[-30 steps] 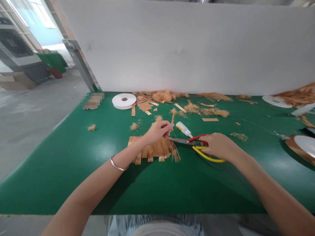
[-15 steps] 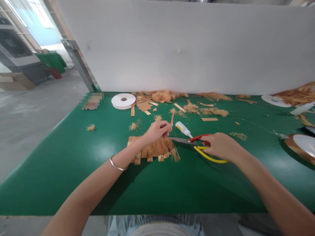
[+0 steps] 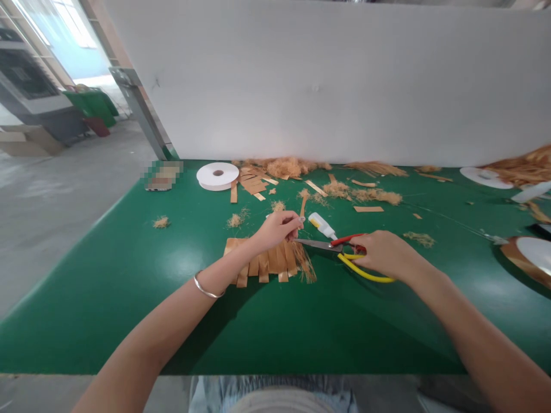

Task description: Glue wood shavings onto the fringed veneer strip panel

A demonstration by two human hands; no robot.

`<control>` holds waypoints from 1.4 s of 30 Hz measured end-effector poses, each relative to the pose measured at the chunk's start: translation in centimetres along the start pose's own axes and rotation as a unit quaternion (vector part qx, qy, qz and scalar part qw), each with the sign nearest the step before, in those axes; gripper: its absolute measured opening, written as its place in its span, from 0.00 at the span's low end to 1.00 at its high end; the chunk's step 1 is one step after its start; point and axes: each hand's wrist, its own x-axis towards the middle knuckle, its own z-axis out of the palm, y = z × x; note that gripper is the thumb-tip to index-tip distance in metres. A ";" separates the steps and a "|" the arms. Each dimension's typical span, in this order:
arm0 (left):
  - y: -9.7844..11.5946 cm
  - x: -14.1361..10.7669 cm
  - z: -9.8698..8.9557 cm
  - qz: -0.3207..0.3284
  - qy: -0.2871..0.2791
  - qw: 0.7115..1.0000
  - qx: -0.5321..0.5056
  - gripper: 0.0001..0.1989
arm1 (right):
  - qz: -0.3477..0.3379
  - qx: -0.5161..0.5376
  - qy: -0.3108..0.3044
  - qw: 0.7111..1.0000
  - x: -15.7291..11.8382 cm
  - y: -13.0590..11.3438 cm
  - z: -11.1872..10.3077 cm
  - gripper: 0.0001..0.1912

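My left hand [image 3: 282, 225] is closed in a pinch over the far right end of a row of tan ribbon strips [image 3: 258, 267]. A narrow tan ribbon strip [image 3: 303, 206] shows at its fingertips, its held part hidden. Loose frayed threads [image 3: 306, 264] spread below the fingers. My right hand [image 3: 381, 252] grips scissors [image 3: 336, 246] with one red and one yellow handle. Their blades point left, the tips close under my left fingers; whether the blades are parted I cannot tell. A small white bottle [image 3: 322, 225] lies just behind the scissors.
A white roll [image 3: 217, 175] stands at the back left, near a blurred-out object [image 3: 161, 176]. Cut ribbon pieces [image 3: 252, 182] and fluffy tan fibre [image 3: 288, 167] lie along the white panel [image 3: 322, 86]. A brown-edged spool [image 3: 531, 258] sits at the right of the green table [image 3: 301, 332].
The whole view has shifted very slightly. My right hand and the scissors have moved a little to the left relative to the bottle; my left hand keeps its pinch.
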 end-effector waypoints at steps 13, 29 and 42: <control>-0.4 0.1 -0.2 0.008 0.012 1.000 -0.022 0.14 | 0.022 0.044 0.017 0.999 -0.2 0.4 0.1 0.08; -0.6 0.4 -1.3 -0.056 -0.006 0.998 -0.042 0.14 | 0.190 0.296 0.138 0.926 7.0 8.8 -0.5 0.24; 1.1 0.1 -1.7 -0.064 0.006 0.994 -0.091 0.18 | -0.069 0.804 0.079 0.585 5.3 3.2 -10.0 0.11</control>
